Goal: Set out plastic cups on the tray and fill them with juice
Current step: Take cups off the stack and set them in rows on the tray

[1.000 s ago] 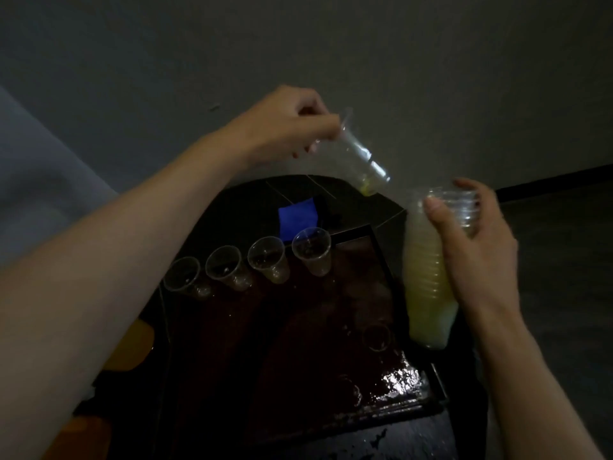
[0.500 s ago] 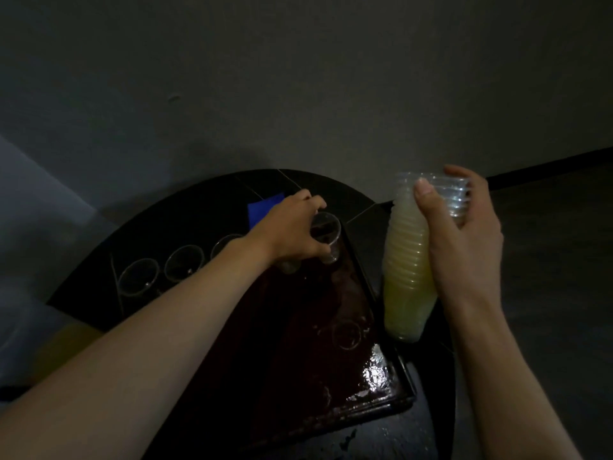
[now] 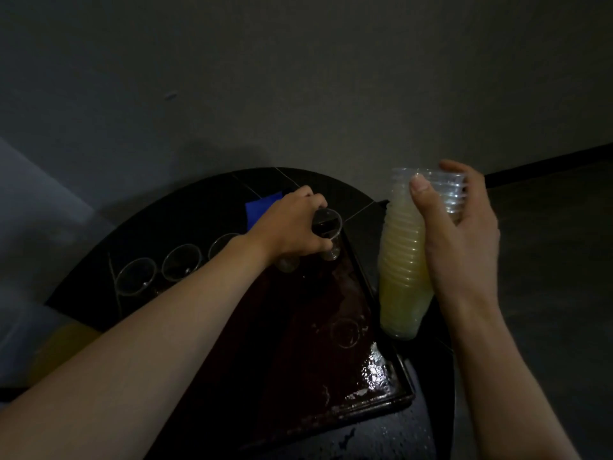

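Cup (image 3: 326, 227), clear plastic, round-rimmed and upright, sits at the far corner of the tray (image 3: 331, 360), with the left hand (image 3: 292, 232) curled round it from above. Left of that hand, three clear cups (image 3: 181, 262) stand in a row, nothing visible inside. The tray is dark, rectangular, glossy and wet. The right hand (image 3: 461, 247), off to the right, grips a tall nested stack (image 3: 403, 273), ridged and cloudy yellow, above the round dark surface (image 3: 185, 214).
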### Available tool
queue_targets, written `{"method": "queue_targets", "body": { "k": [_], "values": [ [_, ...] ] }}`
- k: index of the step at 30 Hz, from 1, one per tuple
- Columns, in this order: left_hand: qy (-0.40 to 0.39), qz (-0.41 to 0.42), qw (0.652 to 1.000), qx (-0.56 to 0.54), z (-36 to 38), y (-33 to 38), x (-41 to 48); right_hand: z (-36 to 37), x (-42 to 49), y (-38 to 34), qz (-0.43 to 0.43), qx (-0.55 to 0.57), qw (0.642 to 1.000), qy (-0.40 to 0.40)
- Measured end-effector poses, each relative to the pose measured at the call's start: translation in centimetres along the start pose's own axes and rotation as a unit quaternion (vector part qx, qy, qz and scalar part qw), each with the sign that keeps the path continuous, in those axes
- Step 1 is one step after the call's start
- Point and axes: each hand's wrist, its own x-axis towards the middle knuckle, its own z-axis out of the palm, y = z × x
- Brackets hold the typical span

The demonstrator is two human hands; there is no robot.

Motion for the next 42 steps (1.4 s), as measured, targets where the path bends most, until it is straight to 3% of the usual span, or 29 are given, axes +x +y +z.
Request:
{"method": "queue_targets", "body": {
  "k": [13, 17, 21, 24, 29, 36, 42],
  "values": [
    [-0.002, 0.005, 1.000, -0.015, 0.0, -0.5, 0.1, -0.2, 0.0, 0.0, -0.007, 0.003, 1.000, -0.005],
    [0.101, -0.018, 0.989, -0.102, -1.5, -0.9, -0.5, 0.0, 0.1, -0.1, -0.009, 0.007, 1.000, -0.019],
    [0.220, -0.076, 0.943, -0.240, -6.1, -1.6, -1.5, 1.0, -0.6, -0.8, -0.024, 0.010, 0.995, -0.093],
    [0.152, -0.052, 0.930, -0.331, -9.9, -1.3, -4.1, 3.3, -2.5, -1.9, -0.054, 0.016, 0.981, -0.184],
    [-0.031, 0.001, 0.976, -0.215, -11.5, -1.1, -11.0, 8.3, -6.9, -2.5, -0.093, -0.064, 0.947, -0.302],
    [-0.074, -0.080, 0.979, -0.170, -12.1, -4.0, -18.3, 12.2, -10.8, -2.9, -0.135, -0.087, 0.906, -0.393],
    [-0.061, -0.133, 0.972, -0.185, -12.9, -6.2, -22.1, 14.7, -13.3, -3.4, -0.167, -0.097, 0.892, -0.408]
  ]
}}
